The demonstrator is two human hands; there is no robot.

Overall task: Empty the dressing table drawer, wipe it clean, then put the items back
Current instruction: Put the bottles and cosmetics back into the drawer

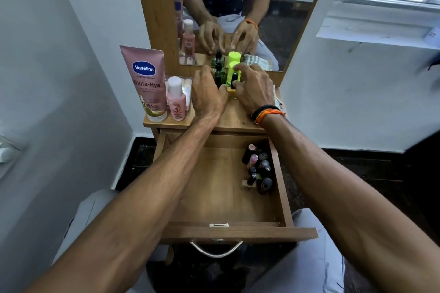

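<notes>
up top, right hand (254, 89) fingers (234, 83) pinch one small bottle (234, 78); left hand (207, 93) fingers' grip unclear.

The left hand (207, 93) hides the dark green bottle's (218, 76) base; labels on small bottles (258, 169) in the drawer (238, 231) are too small to read.

My two arms cross above the open drawer (281, 188), whose left and middle floor lies bare; small cosmetic bottles (258, 169) crowd its right rear corner. On the tabletop (238, 119), a Vaseline tube (148, 83) and pink bottle (176, 100) block the left, green bottles (232, 71) the back by the mirror (281, 19); the front strip stays free.
</notes>
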